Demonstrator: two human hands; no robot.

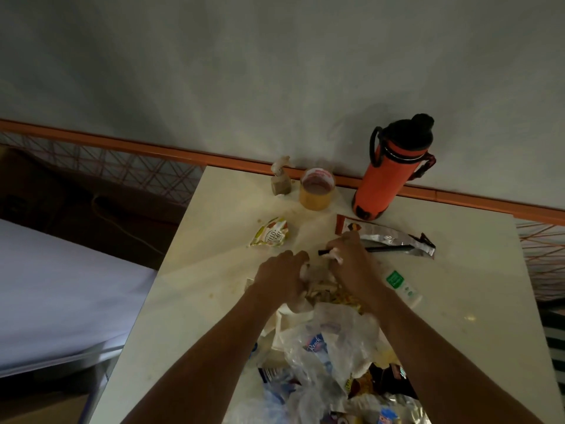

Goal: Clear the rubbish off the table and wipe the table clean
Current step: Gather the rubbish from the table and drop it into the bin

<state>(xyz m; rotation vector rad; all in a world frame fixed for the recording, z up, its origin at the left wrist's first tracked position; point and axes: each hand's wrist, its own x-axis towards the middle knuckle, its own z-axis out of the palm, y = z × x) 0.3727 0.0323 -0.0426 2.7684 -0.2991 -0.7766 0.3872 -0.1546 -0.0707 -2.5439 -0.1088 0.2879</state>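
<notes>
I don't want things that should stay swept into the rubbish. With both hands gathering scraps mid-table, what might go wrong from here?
1. The right hand grips a black straw with white tissue; pulling it may drag the silver wrapper along.
2. The small green-labelled bottle lies against the right forearm and could roll off or get binned.
3. The left hand grips loose scraps, which may scatter.

Two bare forearms enter from the bottom edge, with no sleeves, gloves or watch showing on them. The left hand (pixel 282 278) and right hand (pixel 351 261) are bare too, with no rings visible in the dim light.
</notes>
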